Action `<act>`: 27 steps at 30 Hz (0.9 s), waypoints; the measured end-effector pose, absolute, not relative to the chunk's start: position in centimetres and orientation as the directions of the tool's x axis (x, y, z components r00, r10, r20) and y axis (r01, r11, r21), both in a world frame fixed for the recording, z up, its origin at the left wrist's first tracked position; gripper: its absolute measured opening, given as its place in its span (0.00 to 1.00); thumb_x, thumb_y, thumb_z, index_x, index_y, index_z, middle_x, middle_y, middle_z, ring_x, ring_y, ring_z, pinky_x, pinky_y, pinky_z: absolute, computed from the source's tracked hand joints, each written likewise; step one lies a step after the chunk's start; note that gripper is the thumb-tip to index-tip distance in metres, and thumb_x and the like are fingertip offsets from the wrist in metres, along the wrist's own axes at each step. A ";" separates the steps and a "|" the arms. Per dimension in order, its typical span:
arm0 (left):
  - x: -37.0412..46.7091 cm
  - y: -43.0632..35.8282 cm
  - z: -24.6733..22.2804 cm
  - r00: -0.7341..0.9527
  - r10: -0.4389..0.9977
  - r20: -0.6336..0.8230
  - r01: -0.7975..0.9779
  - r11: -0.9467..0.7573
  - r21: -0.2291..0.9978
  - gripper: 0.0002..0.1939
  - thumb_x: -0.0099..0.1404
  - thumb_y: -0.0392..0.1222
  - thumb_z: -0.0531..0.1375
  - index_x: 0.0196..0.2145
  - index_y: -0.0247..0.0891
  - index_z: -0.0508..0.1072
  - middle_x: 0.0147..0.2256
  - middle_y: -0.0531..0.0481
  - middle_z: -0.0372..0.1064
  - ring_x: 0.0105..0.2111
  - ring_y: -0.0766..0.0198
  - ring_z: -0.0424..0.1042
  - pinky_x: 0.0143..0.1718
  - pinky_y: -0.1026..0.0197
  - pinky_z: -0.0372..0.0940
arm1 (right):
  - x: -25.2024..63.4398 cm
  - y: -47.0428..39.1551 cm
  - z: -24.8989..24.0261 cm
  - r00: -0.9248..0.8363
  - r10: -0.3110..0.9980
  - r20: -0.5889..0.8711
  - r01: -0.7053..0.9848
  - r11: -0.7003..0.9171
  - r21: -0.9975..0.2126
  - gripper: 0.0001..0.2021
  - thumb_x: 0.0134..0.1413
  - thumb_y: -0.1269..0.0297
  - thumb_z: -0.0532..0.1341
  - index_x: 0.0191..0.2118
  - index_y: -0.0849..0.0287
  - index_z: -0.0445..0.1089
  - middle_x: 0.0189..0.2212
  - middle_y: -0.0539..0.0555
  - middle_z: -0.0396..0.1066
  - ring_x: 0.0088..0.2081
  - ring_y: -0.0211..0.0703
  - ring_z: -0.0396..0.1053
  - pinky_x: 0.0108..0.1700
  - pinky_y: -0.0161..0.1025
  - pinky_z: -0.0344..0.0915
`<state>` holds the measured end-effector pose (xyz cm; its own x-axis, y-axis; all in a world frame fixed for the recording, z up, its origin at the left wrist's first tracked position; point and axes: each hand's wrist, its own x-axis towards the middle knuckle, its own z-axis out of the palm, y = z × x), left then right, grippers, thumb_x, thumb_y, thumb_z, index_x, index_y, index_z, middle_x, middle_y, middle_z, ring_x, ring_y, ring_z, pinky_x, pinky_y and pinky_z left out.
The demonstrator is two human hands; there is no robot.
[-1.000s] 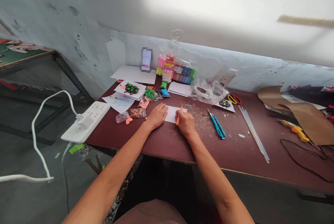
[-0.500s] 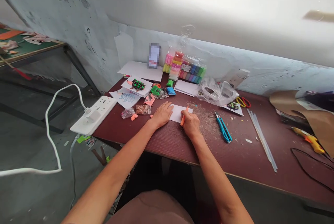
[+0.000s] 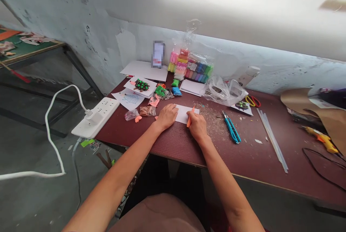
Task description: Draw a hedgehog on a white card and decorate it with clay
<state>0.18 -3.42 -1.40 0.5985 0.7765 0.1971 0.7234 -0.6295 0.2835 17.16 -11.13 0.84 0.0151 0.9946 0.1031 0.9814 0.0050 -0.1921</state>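
1. Looking down from the head view, I found the right grip (image 3: 197,124) closed narrowly round an orange pen (image 3: 190,117), which slanted along its inner side, one end showing above the fingers and the other pointing toward the near edge of the table (image 3: 173,145).
2. The pen lay over the right-hand part of a small white paper (image 3: 182,114); I could not tell whether its tip touched the sheet.
3. My left grip (image 3: 167,117) rested palm-down over the left end of that paper, flat and relaxed rather than clenched; whatever was under the palm was hidden from me.
4. Left of it I saw a brown packet (image 3: 147,111) and a peach lump (image 3: 138,119), while a blue cutter (image 3: 231,127) lay apart, to the right of the right grip.
5. Against the picture from one second earlier, the table and its things sat farther right in my view; against the half-second-old one, they sat slightly higher.
6. The pen's seat in the right grip looked unchanged across all three moments, and the left grip had stayed on the same end of the paper.
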 end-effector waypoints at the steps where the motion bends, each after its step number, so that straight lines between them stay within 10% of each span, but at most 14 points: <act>1: 0.2 -3.5 -1.3 0.599 0.777 0.196 0.725 -0.629 0.281 0.14 0.75 0.35 0.53 0.49 0.34 0.78 0.58 0.37 0.72 0.59 0.51 0.70 0.64 0.50 0.64 | 17.2 -11.2 0.8 0.022 0.994 0.107 0.980 0.000 -0.199 0.19 0.64 0.76 0.51 0.54 0.61 0.74 0.44 0.62 0.80 0.43 0.50 0.73 0.45 0.40 0.58; 18: 0.3 -3.5 -1.7 0.562 0.797 0.220 0.733 -0.604 0.314 0.12 0.73 0.34 0.55 0.48 0.35 0.77 0.56 0.38 0.71 0.57 0.51 0.70 0.62 0.49 0.66 | 18.4 -10.7 -0.8 0.167 0.948 0.270 0.825 0.016 -0.565 0.17 0.70 0.68 0.49 0.56 0.59 0.72 0.50 0.62 0.81 0.48 0.51 0.79 0.49 0.42 0.70; 27: 0.5 -4.3 -2.2 0.603 0.760 0.242 0.723 -0.649 0.238 0.18 0.75 0.43 0.57 0.59 0.37 0.73 0.66 0.39 0.65 0.62 0.47 0.65 0.64 0.45 0.63 | 17.9 -10.7 0.0 -0.132 0.981 0.140 0.950 0.165 -0.264 0.19 0.67 0.68 0.57 0.60 0.64 0.69 0.55 0.69 0.76 0.56 0.56 0.75 0.58 0.48 0.67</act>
